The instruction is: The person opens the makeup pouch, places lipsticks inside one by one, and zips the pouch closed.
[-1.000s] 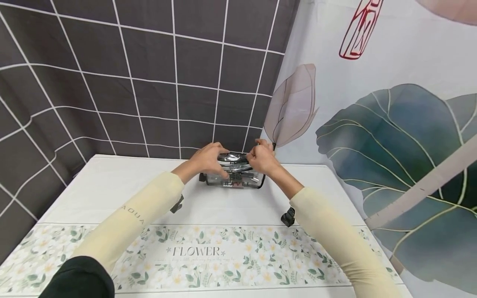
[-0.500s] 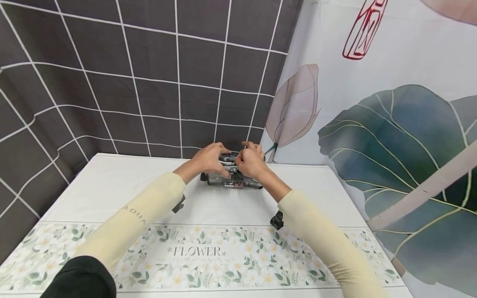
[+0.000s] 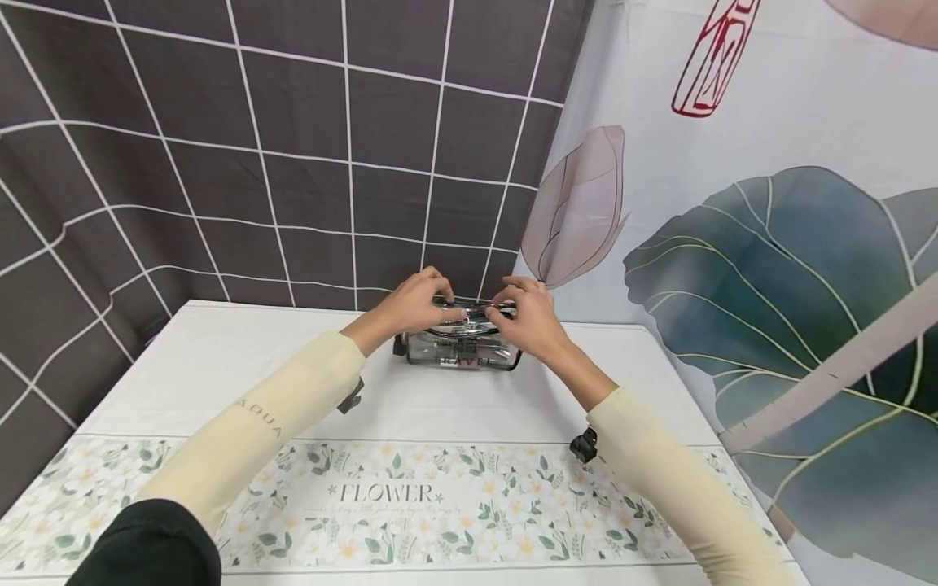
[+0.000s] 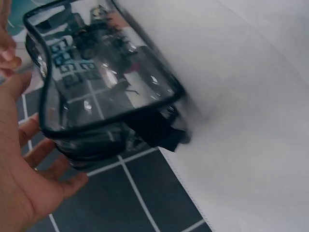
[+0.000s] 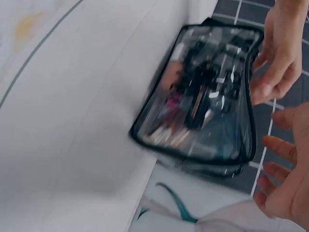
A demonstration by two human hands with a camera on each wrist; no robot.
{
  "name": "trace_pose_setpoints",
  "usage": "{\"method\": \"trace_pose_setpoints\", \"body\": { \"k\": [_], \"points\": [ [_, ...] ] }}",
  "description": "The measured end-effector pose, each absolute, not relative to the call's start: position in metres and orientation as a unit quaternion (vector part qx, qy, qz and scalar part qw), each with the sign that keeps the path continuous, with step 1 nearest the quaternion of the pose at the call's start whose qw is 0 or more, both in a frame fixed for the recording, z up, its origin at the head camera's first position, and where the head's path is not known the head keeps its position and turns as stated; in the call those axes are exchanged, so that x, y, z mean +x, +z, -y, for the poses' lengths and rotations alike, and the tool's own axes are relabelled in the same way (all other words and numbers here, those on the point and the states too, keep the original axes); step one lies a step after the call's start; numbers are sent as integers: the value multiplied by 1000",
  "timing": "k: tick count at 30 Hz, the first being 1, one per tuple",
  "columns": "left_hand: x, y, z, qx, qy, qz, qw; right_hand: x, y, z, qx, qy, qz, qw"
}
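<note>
A clear plastic zip travel pouch [image 3: 463, 350] with black piping stands at the back of the table, small items visible inside. My left hand [image 3: 416, 304] is at its upper left, fingers loosely bent and spread behind the top edge in the left wrist view, the thumb near that edge. On the upper right, my right hand [image 3: 531, 319] has its fingers relaxed and apart; the right wrist view shows a gap between those fingertips and the pouch [image 5: 207, 92]. A black side tab [image 4: 157, 129] sticks out at the pouch's left end. Whether the zip is closed I cannot tell.
A white cloth [image 3: 293, 334] with a flower-printed band [image 3: 396, 537] covers the table. Dark grid-patterned fabric [image 3: 293, 106] hangs right behind the pouch. To the right hangs a pale curtain with leaf prints [image 3: 791, 268].
My right hand slid left along the pouch's top with fingers curled, then came back right and its fingers loosened. My left hand shifted slightly up and right. The pouch stayed put.
</note>
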State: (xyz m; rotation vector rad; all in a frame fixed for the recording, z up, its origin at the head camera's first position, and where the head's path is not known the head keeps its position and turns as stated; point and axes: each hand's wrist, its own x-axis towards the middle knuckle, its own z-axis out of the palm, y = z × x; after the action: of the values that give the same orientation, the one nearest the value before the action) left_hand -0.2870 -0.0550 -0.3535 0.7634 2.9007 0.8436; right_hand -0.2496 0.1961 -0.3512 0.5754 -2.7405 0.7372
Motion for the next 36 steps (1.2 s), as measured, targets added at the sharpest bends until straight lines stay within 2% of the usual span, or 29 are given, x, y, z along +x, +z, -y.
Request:
{"method": "trace_pose_setpoints", "body": {
  "k": [3,10,16,26,36],
  "points": [
    [-285,-349,49,239,272,-932,0,-248,-355,-209,209,242,942,99],
    [-278,-346,31,212,193,-958,5,-250,-376,-220,257,187,947,39],
    [-276,-348,23,201,171,-965,-1,-251,-390,-218,245,201,948,-5],
    [-276,-352,16,185,173,-967,-21,-248,-394,-210,227,225,948,-2],
    [-284,-351,20,166,202,-965,-5,-246,-392,-212,212,223,951,-3]
  ]
}}
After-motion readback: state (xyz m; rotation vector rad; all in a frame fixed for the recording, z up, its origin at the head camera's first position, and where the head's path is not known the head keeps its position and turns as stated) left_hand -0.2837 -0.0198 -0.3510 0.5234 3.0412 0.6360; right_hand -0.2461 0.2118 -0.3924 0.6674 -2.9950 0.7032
